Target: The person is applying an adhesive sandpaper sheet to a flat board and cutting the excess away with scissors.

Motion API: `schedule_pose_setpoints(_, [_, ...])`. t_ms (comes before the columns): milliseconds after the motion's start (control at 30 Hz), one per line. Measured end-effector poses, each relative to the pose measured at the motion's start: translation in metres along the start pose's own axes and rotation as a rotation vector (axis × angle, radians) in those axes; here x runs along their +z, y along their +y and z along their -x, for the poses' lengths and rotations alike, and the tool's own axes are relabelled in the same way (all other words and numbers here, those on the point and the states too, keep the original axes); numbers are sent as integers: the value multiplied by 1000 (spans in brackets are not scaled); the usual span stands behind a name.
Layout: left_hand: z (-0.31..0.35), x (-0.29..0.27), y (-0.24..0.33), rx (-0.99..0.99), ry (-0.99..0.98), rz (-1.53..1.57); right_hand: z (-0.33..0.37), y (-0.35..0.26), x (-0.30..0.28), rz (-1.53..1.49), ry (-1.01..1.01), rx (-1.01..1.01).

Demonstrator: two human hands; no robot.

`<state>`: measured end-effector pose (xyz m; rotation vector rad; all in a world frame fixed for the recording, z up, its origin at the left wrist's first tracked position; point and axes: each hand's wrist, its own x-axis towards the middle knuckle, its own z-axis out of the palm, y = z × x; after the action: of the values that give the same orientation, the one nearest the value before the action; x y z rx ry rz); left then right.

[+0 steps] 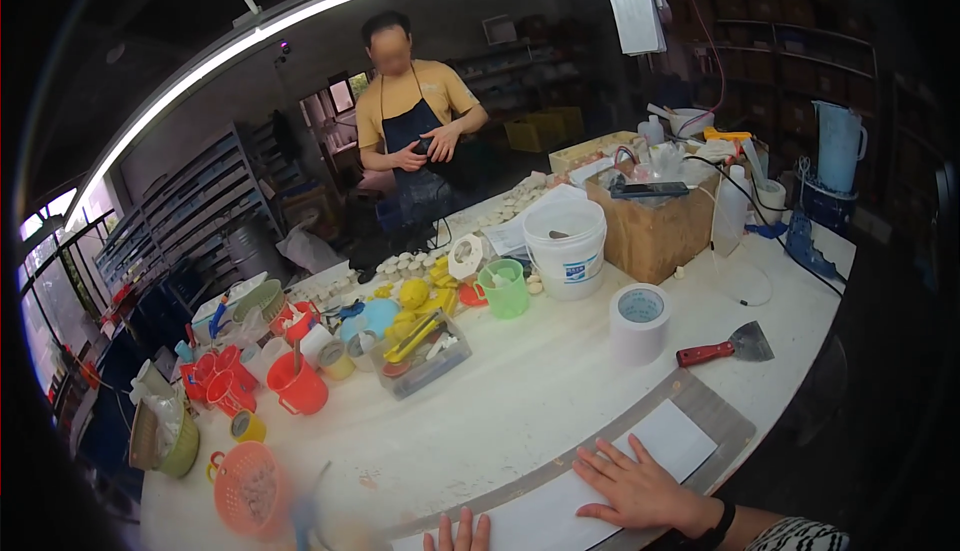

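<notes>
My right hand (640, 491) lies flat with spread fingers on a long white sheet or strip (672, 439). The strip rests on a grey flat board (728, 423) along the near side of the white table. At the lower edge, the fingers of my left hand (458, 533) lie outstretched on the same strip, and the rest of that hand is out of the picture. Just beyond the board stands a thick roll of white tape (640, 339). Right of the roll is a scraper (728, 345) with a red handle and a metal blade.
A white bucket (565, 246), a cardboard box (655, 226) and a green cup (503, 289) stand farther back. On the left are red cups (297, 383), a pink basket (250, 489) and a clear tool box (420, 353). Across the table, a person (418, 111) in an apron holds a dark object.
</notes>
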<state>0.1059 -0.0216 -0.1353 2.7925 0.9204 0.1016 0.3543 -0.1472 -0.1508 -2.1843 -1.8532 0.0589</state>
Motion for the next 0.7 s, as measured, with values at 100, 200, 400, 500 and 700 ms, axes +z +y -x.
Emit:
schedule_pose_setpoints(100, [0,0,1,-2,9,3,-1,0,-1,-9,9,-6])
schedule_pose_setpoints(200, [0,0,1,-3,16,1,-1,1,0,-4,8,-12])
schedule_pose_setpoints(400, [0,-1,0,-5,11,4,-1,-1,-1,4,-18,1])
schedule_pose_setpoints(500, [1,-2,1,-14,-1,4,0,-2,-1,7,-8,-1])
schedule_pose_setpoints(700, [0,-2,0,-17,-11,10,0,1,2,-11,-1,4])
